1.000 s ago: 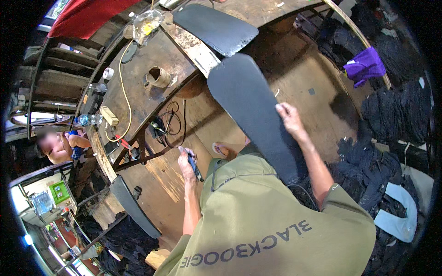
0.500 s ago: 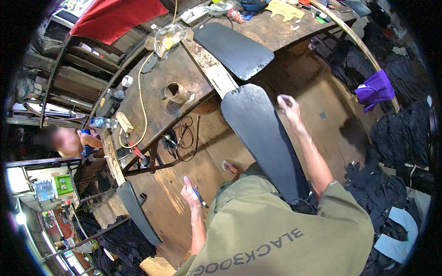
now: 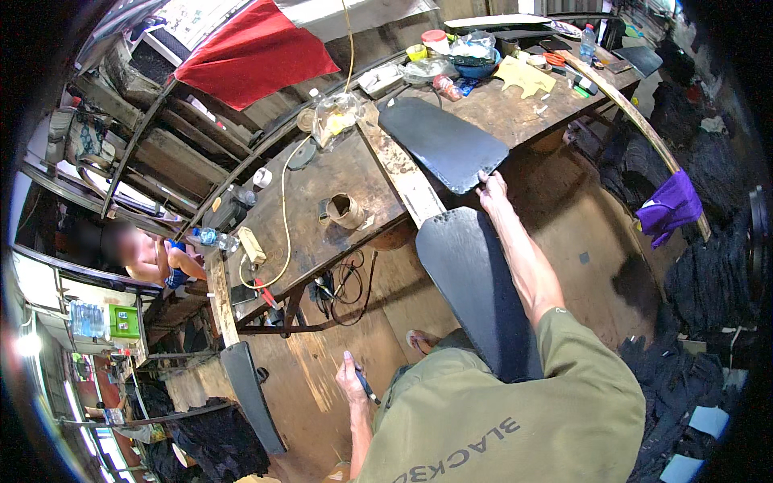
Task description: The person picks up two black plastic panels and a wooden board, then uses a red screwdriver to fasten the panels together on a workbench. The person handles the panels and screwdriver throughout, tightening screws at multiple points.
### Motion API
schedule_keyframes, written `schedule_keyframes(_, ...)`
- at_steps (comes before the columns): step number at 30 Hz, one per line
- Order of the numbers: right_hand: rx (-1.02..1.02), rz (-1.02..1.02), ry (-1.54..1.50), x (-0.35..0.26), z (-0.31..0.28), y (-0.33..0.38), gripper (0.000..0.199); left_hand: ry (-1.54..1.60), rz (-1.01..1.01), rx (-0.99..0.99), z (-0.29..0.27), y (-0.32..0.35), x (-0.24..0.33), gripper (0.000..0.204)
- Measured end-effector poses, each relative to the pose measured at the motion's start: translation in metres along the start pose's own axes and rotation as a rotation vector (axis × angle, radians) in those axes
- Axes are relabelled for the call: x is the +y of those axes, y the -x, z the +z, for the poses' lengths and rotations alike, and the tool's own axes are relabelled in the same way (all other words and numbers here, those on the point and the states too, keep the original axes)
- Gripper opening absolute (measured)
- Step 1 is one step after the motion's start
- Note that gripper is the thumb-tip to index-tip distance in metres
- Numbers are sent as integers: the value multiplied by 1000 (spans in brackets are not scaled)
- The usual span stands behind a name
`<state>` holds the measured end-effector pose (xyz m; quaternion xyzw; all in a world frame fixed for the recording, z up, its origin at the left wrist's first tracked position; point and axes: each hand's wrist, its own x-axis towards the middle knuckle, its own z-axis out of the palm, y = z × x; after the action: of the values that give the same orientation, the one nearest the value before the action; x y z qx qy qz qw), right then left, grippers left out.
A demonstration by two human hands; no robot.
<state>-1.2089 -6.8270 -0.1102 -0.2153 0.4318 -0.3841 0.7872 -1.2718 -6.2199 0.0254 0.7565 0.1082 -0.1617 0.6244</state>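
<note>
Dark flat panel [image 3: 475,282], long and rounded at its far end, propped upright against lap and bench edge, matte and slightly dusty. Right hand [image 3: 489,187] stretched out, fingers resting on the near edge of a second dark panel [image 3: 441,141] lying flat on the worn wooden workbench [image 3: 322,201]; grip not clear. Left hand [image 3: 352,380] low at the side, closed around a blue pen [image 3: 366,388]. Seemingly mid-comparison or lining-up of the two pieces; probably calls next for sliding the flat panel closer and steadying it before marking.
</note>
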Motion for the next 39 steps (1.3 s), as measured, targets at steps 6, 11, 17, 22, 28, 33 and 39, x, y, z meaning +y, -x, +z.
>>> schedule_keyframes(6,-354,-304,-42,-79,-41,74,41,29,-23,-40,3,-9,-22,46)
schedule_keyframes(11,-262,-418,-97,-153,-88,118,21,-75,-11,-107,27,-25,-9,50)
schedule_keyframes(17,-306,-537,50,-249,-141,188,22,-16,96,-353,71,-49,37,39)
schedule_keyframes(22,-268,-578,396,-293,-158,257,32,219,109,-649,99,-37,69,52)
schedule_keyframes(28,-352,-601,683,-322,-145,298,26,-68,111,-859,106,12,87,42)
schedule_keyframes(33,-369,-605,817,-303,-137,292,23,100,-130,-797,86,38,56,44)
schedule_keyframes(39,-154,-615,986,-253,-192,289,38,238,-426,-705,55,68,0,41)
